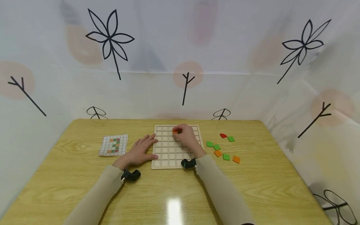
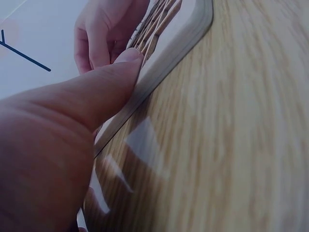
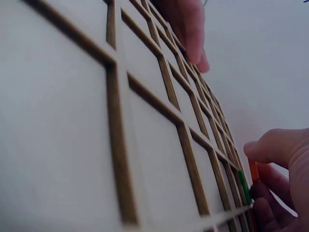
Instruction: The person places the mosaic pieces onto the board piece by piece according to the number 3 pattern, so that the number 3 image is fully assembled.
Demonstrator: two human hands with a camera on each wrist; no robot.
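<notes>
A pale wooden grid board [image 1: 168, 150] with square cells lies on the table. My left hand [image 1: 142, 150] rests along its left side, fingers spread and fairly straight, with the thumb on the rim near the lower left. Over the top part of the board, my right hand [image 1: 185, 135] pinches an orange tile [image 3: 254, 170] between thumb and fingers, held on edge. Right beside it, a green tile [image 3: 244, 186] sits at the far cells of the grid, partly hidden by the fingers.
Left of the board lies a pattern card [image 1: 113, 145] with coloured squares on a grid. To the right are loose tiles: several green ones [image 1: 216, 147], orange squares [image 1: 236, 159] and a red rounded piece [image 1: 223, 135]. A patterned cloth [image 1: 157, 93] hangs behind the table.
</notes>
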